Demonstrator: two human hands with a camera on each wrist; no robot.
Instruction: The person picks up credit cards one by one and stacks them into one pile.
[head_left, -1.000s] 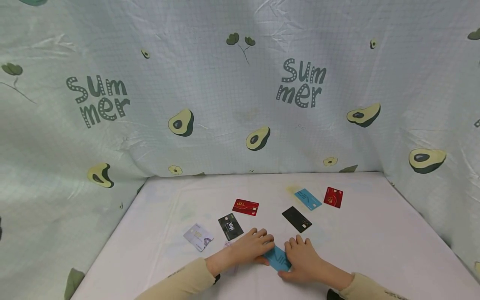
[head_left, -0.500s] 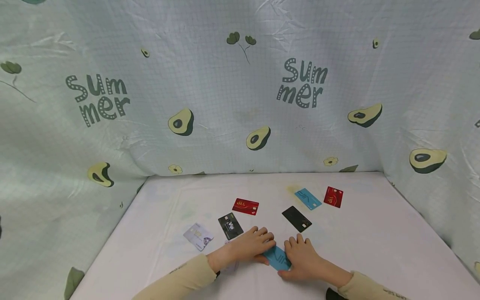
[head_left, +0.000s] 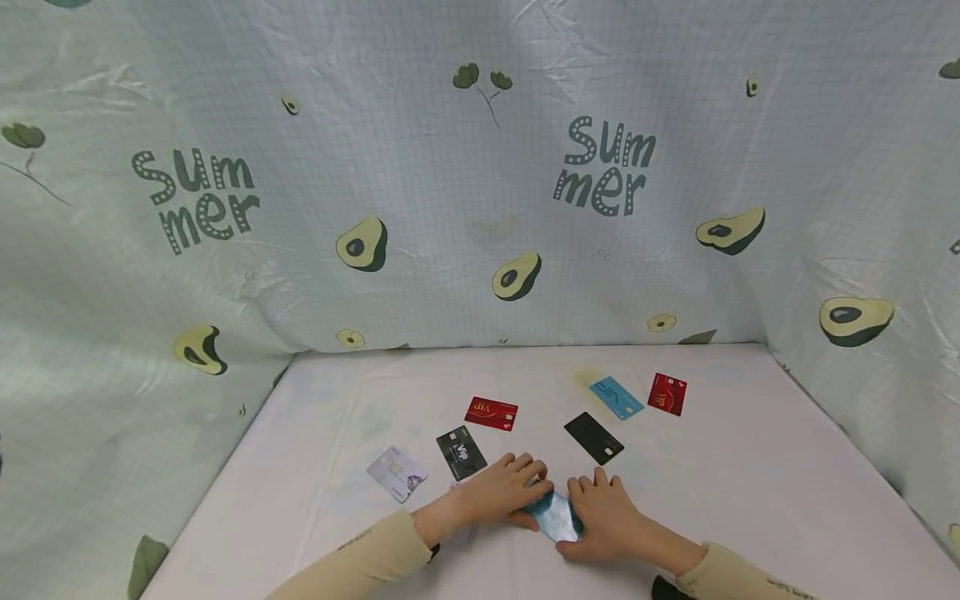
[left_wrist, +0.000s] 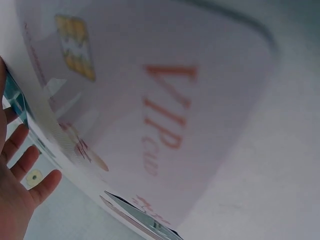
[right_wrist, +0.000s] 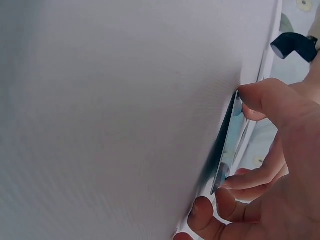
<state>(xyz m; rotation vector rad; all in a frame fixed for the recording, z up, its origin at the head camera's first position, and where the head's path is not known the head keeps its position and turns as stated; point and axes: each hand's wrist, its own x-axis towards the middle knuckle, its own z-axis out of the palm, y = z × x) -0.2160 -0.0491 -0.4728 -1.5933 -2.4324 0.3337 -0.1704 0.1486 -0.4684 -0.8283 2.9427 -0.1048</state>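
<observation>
A blue VIP card point(head_left: 557, 517) lies between my two hands at the front middle of the white table. My left hand point(head_left: 501, 495) grips its left end, with the thumb at the near edge. On the other end, the thumb and fingers of my right hand point(head_left: 609, 522) pinch the card. Bright glare covers its face and hides the lettering. The right wrist view has the card point(right_wrist: 231, 137) nearly edge-on, tilted, with a dark shadow under it. Below my left wrist lies a pale card with red VIP lettering point(left_wrist: 120, 95), mostly hidden in the head view.
Left of my hands are a silver card point(head_left: 397, 474) and a black Vip card point(head_left: 461, 453). Farther back lie a red card point(head_left: 491, 413), a black card point(head_left: 594, 438), another blue card point(head_left: 617, 398) and a second red card point(head_left: 667, 394). A printed curtain point(head_left: 442, 183) surrounds the table.
The held blue card has tilted or flexed, so its readable lettering has given way to white glare. Both hands stay almost in place, and the other cards have not moved.
</observation>
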